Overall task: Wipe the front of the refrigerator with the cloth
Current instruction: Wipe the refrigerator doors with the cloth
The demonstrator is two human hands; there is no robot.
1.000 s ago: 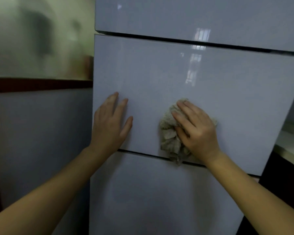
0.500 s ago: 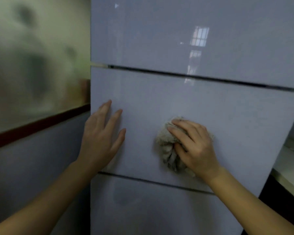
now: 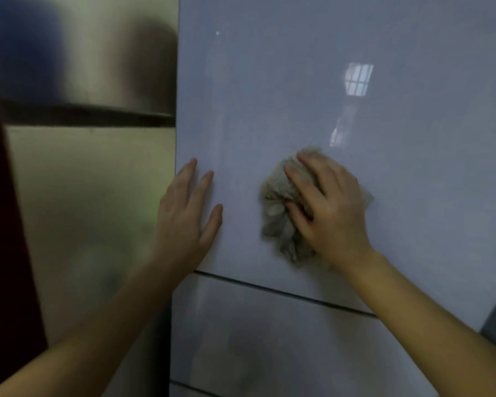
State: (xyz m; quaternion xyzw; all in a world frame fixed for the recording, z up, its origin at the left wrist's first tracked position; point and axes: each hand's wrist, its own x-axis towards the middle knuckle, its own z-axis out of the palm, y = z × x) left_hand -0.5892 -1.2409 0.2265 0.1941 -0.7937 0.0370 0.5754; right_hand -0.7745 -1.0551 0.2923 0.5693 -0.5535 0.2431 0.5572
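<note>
since the earlier frame both hands sit higher on the refrigerator (image 3: 298, 90) front, and the dark seam above them is gone from view, so now only the seam (image 3: 284, 293) below the hands shows. the cloth (image 3: 278, 207) is a crumpled grey-beige bundle pressed against the glossy pale door panel, a little above this seam and near the middle of the door width. the right hand (image 3: 330, 207) lies on top of the cloth, with its fingers (image 3: 304, 181) spread a little and bent over the bundle, the thumb pressing into the left part of the cloth; the cloth sticks out to the left of the hand and below it, and a small corner shows at the right of the hand. the left hand (image 3: 186, 213) is flat on the door, close to the left edge of the refrigerator, its fingers apart and straight, holding nothing. it is well apart from the cloth. a bright window reflection (image 3: 355, 80) is on the door above the right hand. to the left of the refrigerator there is a blurred wall with a dark horizontal band (image 3: 89, 113).
</note>
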